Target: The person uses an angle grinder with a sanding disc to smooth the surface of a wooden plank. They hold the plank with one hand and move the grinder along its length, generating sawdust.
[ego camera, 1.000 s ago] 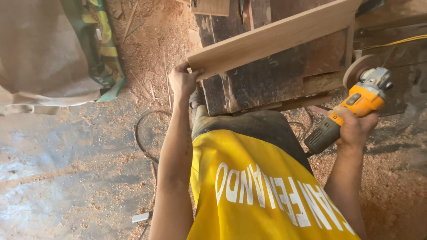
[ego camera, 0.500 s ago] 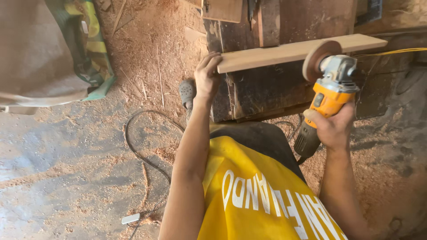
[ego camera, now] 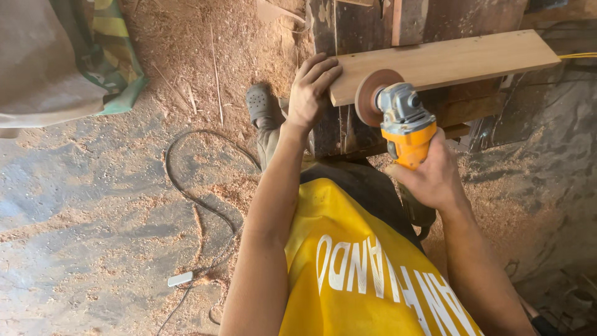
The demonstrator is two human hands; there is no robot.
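Plank (ego camera: 448,62) on bench (ego camera: 373,25), sawdust floor (ego camera: 93,199) w/ cable (ego camera: 193,186).

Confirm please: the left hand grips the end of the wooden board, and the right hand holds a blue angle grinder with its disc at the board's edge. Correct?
Not quite: the angle grinder is yellow with a grey head, not blue, as the head view shows. The left hand does grip the wooden board, and the right hand holds the grinder.

Your head camera looks steeply down from close above your arms, facing the workbench (ego camera: 348,134) far ahead and the sawdust floor (ego camera: 93,218) left.
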